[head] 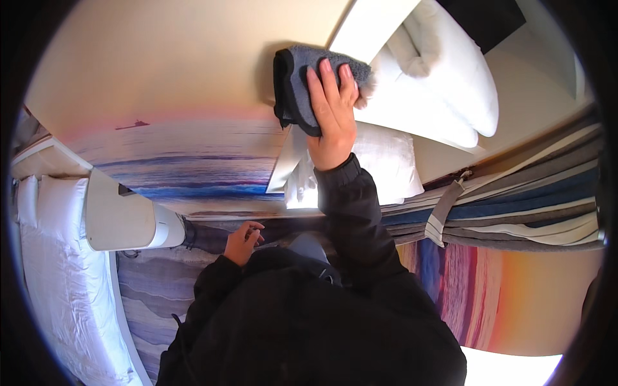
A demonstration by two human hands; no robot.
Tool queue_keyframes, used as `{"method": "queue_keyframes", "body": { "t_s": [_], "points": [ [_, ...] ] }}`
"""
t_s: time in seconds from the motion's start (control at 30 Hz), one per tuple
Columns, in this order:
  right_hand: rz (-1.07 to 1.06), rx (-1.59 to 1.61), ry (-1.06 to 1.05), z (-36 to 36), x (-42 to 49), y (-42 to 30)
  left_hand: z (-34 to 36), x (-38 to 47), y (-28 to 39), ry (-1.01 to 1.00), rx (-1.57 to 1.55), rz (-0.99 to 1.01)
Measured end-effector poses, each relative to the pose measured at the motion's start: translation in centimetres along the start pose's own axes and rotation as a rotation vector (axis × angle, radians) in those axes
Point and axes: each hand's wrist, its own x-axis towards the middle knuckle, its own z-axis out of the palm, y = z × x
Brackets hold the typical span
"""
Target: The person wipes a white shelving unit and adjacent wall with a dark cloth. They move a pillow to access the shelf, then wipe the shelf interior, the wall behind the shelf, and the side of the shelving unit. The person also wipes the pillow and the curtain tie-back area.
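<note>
My right hand (pixel 334 118) presses its spread fingers on a folded grey microfiber cloth (pixel 301 87) with black edging. The cloth lies against a panel (pixel 188 72) printed with a sea, a pink-and-cream sky and a small ship, at the panel's right edge. Just right of the cloth is a white shelf compartment with rolled white bedding (pixel 449 87), and a white pillow (pixel 386 164) shows below it. My left hand (pixel 244 242) hangs low by my body, its fingers loosely bent and apart, with nothing visible in it.
At the left stands a bed with white linen (pixel 67 270), beside a cream cabinet (pixel 123 212) with a rounded end. A wavy grey carpet (pixel 154 284) covers the floor. At the right, a striped curtain (pixel 521 202) is gathered by a tieback (pixel 443 212) near a sunset-printed wall (pixel 483 294).
</note>
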Motion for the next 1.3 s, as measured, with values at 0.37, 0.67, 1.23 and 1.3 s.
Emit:
{"method": "queue_keyframes", "body": {
  "t_s": [0.37,0.67,1.23,1.3],
  "points": [
    [0.054,-0.093,-0.446,3.6,-9.2,-0.3,-0.6,-1.3,-3.3,0.151,-0.138,-0.055],
    [-0.051,-0.257,-0.723,5.2,-19.1,1.9,3.3,-1.1,-0.8,0.129,-0.137,-0.008],
    [1.527,0.546,0.431,-19.7,-34.5,12.9,28.3,5.0,4.4,-0.294,-0.007,0.106],
    [1.623,0.732,0.519,-22.5,-38.2,14.8,32.6,5.3,4.1,-0.344,0.071,0.089]
  ]
}}
